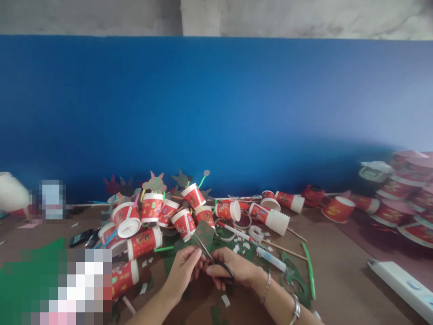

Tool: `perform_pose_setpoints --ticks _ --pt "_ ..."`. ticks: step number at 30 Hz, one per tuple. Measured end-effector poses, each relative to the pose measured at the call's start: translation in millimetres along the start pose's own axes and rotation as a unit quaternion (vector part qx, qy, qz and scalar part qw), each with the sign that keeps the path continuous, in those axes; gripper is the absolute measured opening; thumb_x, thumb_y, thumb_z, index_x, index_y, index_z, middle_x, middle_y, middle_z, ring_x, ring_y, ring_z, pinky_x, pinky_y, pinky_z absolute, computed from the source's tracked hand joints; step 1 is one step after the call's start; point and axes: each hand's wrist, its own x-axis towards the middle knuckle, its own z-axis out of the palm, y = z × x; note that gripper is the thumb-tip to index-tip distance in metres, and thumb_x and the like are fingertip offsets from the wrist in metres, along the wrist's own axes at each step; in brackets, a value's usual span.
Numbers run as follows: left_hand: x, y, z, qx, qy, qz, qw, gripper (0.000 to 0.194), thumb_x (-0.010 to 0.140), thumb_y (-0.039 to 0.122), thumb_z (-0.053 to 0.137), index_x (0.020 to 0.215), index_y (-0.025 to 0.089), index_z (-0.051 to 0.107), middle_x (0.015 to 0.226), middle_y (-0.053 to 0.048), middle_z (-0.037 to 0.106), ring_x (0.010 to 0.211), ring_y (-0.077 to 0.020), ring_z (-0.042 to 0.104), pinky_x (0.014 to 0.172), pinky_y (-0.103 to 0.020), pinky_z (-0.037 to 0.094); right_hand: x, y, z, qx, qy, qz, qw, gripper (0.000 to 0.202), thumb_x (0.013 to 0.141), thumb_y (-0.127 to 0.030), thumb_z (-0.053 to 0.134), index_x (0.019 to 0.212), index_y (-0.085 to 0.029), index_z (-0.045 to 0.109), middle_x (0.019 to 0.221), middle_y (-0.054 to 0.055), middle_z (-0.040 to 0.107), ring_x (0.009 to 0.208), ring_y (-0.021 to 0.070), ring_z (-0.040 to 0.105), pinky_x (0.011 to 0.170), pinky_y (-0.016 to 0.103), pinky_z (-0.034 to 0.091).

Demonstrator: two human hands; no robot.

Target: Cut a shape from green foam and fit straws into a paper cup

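Black-handled scissors [221, 267] are in my right hand [233, 266], fingers closed around the handles, with the metal blades pointing up and left. A piece of dark green paper [204, 234] stands just beyond the hands, behind the blades. My left hand [187, 264] is pinched at the paper's lower edge, close beside the scissors; its fingertips are partly hidden. Red printed paper cups [184, 224] lie in a pile beyond both hands, some with straws and animal-shaped paper cutouts [154, 183]. Small white paper scraps [226, 300] are scattered around the hands.
Right of the hands lie a glue tube [270, 258], a tape roll [256, 233], a green straw [308, 271] and stacked cups [270, 219]. A white power strip [402, 286] lies far right. Green sheet [30, 280] is at left. A blue wall panel [216, 113] stands behind.
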Motion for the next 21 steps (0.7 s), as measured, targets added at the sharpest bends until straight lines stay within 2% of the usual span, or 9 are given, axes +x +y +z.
perform_pose_setpoints --ticks 21 --pt "0.0 -2.9 -1.6 -0.025 -0.011 -0.005 1.0 0.043 0.071 0.056 0.059 0.062 0.013 0.058 0.048 0.004 0.05 0.038 -0.0058 0.04 0.038 -0.018 0.022 -1.3 -0.6 -2.7 -0.008 -0.003 -0.002 1.0 0.034 0.073 -0.045 0.066 0.068 -0.013 0.056 0.048 -0.005 0.053 0.039 0.0043 0.045 0.038 0.014 0.036"
